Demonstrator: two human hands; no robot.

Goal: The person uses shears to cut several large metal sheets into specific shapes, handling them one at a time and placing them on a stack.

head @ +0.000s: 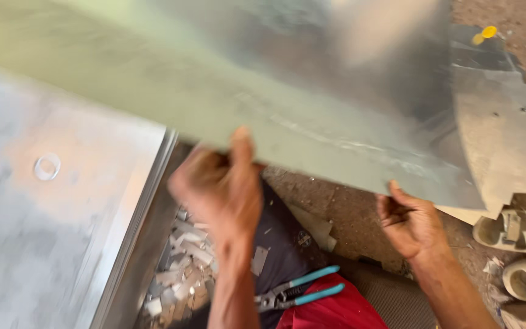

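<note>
From the head camera, looking down, we see a person's two bare hands gripping the near edge of a large metal sheet (287,116), blurred by motion and lifted clear of the dirt floor (348,210). The left hand (221,186) is closed on the sheet's lower edge, thumb up over the top face and fingers curled beneath; the right hand (410,220) pinches the same edge farther toward the sheet's near right corner, thumb on the rim and palm under it. The sheet lies above and ahead of both hands, its long axis running from upper left to lower right across the view, tilted so the right end sits lower. The two hands are about equally near it, both in contact. At left we see a stack of flat metal sheets (62,244) with a small ring (47,166) resting on top, well apart from the hands. Beside that stack's right edge lies a heap of metal offcuts (181,268). Blue-handled pliers (302,290) rest across the person's lap, between the forearms. Under the raised sheet's right end sits a curved cut metal piece (497,134), and a pair of pale sandals (522,250) lies near the right edge of the floor.
</note>
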